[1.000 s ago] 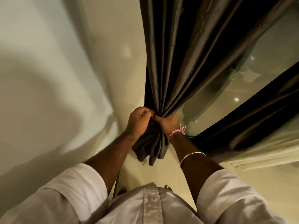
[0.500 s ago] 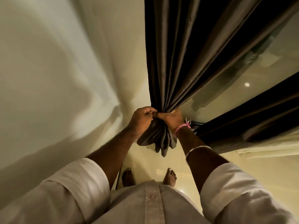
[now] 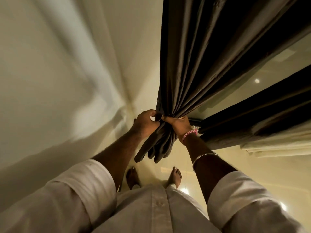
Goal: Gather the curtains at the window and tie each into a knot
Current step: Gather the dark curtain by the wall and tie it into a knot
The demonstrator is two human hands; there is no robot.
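A dark brown curtain point(image 3: 193, 68) hangs from the top of the view, bunched into tight folds near its lower end. My right hand point(image 3: 180, 122) wraps round the gathered bundle from the right. My left hand point(image 3: 145, 122) pinches the folds from the left, fingertips meeting the right hand. The loose curtain tail point(image 3: 158, 147) dangles below both hands, above the floor. A second dark curtain point(image 3: 262, 118) lies bunched at the right along the window's bottom edge.
The window glass point(image 3: 252, 81) reflects ceiling lights to the right of the held curtain. A pale wall point(image 3: 67, 73) fills the left side. A cream sheer fabric point(image 3: 277, 145) lies under the second curtain. My bare feet point(image 3: 175, 176) stand on the glossy floor below.
Both hands have gone on holding the gathered curtain. The view has tilted down, so my feet now show. My left hand's fingers have shifted on the folds.
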